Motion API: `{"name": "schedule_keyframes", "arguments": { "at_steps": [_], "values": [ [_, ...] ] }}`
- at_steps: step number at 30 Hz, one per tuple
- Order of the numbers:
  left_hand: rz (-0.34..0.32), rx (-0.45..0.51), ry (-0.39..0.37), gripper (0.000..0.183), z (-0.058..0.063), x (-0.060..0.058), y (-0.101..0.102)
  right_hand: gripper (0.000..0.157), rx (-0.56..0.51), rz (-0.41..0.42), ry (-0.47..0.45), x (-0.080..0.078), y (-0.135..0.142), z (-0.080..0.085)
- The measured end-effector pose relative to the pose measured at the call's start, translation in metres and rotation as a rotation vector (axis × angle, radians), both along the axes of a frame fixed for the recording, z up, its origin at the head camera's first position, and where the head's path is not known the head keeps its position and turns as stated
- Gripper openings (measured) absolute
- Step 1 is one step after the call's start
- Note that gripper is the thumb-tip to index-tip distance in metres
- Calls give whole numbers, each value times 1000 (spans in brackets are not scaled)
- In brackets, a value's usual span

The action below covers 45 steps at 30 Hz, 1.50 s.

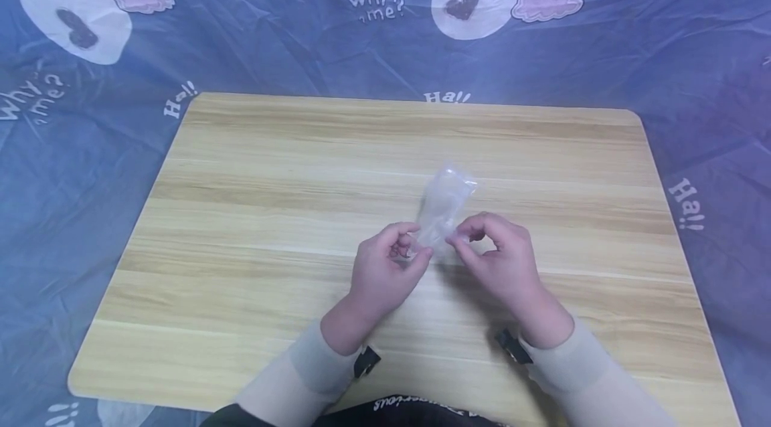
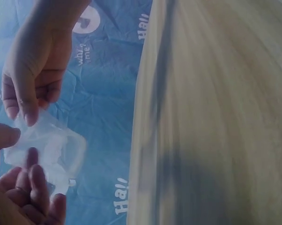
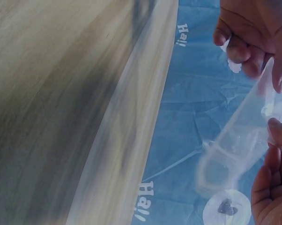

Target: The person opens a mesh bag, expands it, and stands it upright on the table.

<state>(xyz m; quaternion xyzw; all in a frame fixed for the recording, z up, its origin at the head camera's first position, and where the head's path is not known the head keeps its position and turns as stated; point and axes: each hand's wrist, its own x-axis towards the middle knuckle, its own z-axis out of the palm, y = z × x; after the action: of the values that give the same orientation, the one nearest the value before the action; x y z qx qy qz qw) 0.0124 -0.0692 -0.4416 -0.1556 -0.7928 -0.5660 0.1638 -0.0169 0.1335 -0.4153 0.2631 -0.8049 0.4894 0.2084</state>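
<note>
A small clear plastic bag [image 1: 447,196] is held up over the middle of the wooden table, its far end pointing away from the person. My left hand [image 1: 385,273] pinches its near left corner between thumb and fingers. On the near right edge, my right hand [image 1: 506,260] grips the film with thumb and forefinger. The left wrist view shows the bag [image 2: 68,145] stretched between both hands, with whitish patches in it; what these are, I cannot tell. In the right wrist view the bag [image 3: 234,145] hangs from the left hand's fingertips, narrowing toward them.
The light wooden table [image 1: 253,213] has rounded corners and spreads on all sides of the hands. Blue printed cloth [image 1: 289,32] hangs behind it and lies around its sides. Black wrist devices [image 1: 366,361] sit at the inner sides of the pale sleeves.
</note>
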Motion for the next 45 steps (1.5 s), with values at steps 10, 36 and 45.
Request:
{"name": "schedule_keyframes", "arguments": {
  "at_steps": [10, 36, 45],
  "values": [
    [69, -3, 68, 4, -6, -3, 1, 32, 71, 101, 4, -1, 2, -1],
    [156, -39, 168, 29, -9, -4, 3, 18, 109, -8, 185, 1, -4, -11],
    [135, -79, 212, 15, -12, -6, 0, 15, 131, 1, 200, 0, -4, -10]
  ]
}}
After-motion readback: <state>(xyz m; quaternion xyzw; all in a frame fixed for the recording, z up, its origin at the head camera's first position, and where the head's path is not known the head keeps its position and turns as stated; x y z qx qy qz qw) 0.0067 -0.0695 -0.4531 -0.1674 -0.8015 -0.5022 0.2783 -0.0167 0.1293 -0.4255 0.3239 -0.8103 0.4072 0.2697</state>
